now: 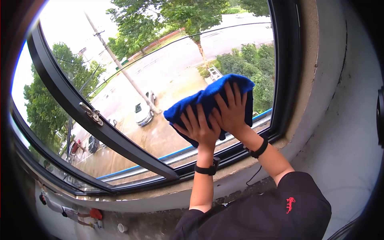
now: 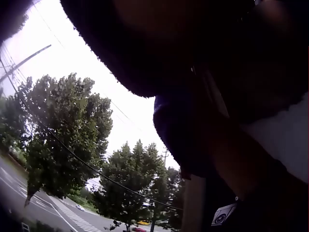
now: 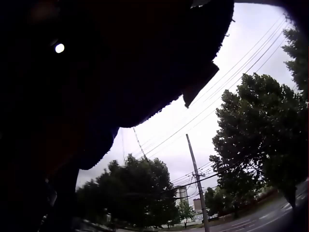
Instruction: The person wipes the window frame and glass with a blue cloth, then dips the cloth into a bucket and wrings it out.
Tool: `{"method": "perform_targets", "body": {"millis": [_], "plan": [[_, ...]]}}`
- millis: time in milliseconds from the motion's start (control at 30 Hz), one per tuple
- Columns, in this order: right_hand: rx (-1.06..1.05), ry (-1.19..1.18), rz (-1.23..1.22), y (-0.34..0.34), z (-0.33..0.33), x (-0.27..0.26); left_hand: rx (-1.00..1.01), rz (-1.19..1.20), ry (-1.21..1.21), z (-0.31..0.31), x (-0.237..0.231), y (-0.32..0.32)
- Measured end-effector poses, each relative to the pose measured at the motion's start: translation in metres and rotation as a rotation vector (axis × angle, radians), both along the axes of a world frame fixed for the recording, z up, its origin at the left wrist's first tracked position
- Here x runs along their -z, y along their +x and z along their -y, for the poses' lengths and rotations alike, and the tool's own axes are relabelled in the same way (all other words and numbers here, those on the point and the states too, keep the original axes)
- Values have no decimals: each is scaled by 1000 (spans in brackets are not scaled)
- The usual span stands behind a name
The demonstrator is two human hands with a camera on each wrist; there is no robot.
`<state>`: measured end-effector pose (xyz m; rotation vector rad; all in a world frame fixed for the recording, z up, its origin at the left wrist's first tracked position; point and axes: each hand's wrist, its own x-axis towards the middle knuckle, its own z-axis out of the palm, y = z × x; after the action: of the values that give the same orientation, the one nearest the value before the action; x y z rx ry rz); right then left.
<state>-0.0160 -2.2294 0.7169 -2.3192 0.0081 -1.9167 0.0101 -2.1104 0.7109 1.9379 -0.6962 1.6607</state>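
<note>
While the blue cloth is spread over the glass, at about four o'clock from the middle of the pane, it is covered by two hands placed side by side. By the left hand and the right hand it is pressed flat; in both, the fingers are extended and held apart, and nothing is clamped by them. Its far edge is left a little loose and folded.

The cloth can be judged light, soft and limp, so it should be held best by wide palms near its middle, not by one corner. Whether it is damp cannot be told. The glass is presumably stiff, slippery and breakable, so even pressure would be advised. The metal handle is found at nine o'clock from the cloth.

On the black shirt, a red embroidered mark is seen, but it cannot be read. No label is visible on the cloth.
</note>
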Motion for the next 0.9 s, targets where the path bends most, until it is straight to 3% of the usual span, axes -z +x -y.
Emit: {"method": "perform_targets", "body": {"millis": [100, 233, 300, 433, 567, 700, 867, 900], "plan": [[55, 32, -100, -1, 25, 91, 55, -98, 25, 24, 86, -8], [17, 174, -123, -11, 65, 224, 196, -151, 241, 51, 188, -17], [27, 178, -251, -28, 75, 248, 242, -238, 241, 62, 206, -30], [0, 140, -250, -36, 84, 236, 296, -346, 151, 71, 194, -40], [-26, 142, -116, -31, 89, 162, 395, -203, 102, 67, 109, -35], [-28, -29, 40, -14, 88, 24, 356, -69, -74, 69, -3, -29], [-83, -193, 159, -9, 69, -131, 201, 248, -75, 38, -123, 0], [-101, -266, 202, -15, 63, -151, 117, 393, 42, 29, -138, 20]]}}
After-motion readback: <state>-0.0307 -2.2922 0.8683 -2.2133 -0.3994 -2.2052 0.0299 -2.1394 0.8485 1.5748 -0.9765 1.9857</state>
